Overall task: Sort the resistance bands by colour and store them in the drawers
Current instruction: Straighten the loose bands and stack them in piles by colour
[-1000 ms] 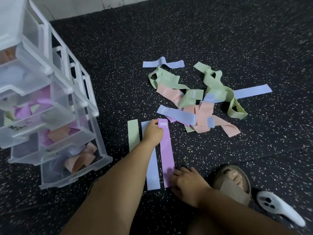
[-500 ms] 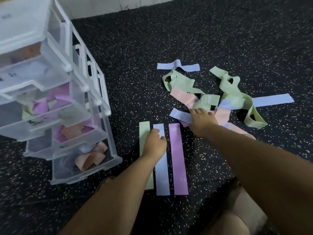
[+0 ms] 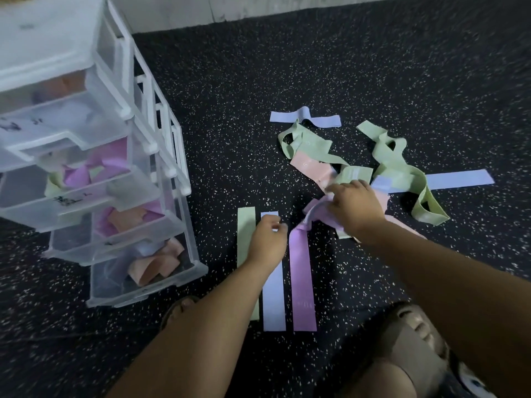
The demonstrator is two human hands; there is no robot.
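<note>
Resistance bands [image 3: 396, 168], head view: a tangled heap lies on the floor [image 3: 316, 67] right of the drawer unit [image 3: 161, 139], while a green strip [image 3: 245, 231], blue strip [image 3: 273, 297] and purple strip [image 3: 301, 277] lie flat side by side, apparently as colour lanes. The right hand [image 3: 355, 209] grips a crumpled purple band [image 3: 316, 209] at the purple strip's far end, probably to join it. The left hand [image 3: 265, 242] lies over the blue strip, fingers curled, and whether it pinches the strip cannot be told.

Three flat bands: one green band [image 3: 245, 239], one blue band [image 3: 273, 297], one purple band [image 3: 301, 282]. One drawer unit [image 3: 126, 81], five drawers. Two hands: left hand [image 3: 265, 242], right hand [image 3: 353, 208]. The pile [image 3: 396, 168] is too tangled to count.
</note>
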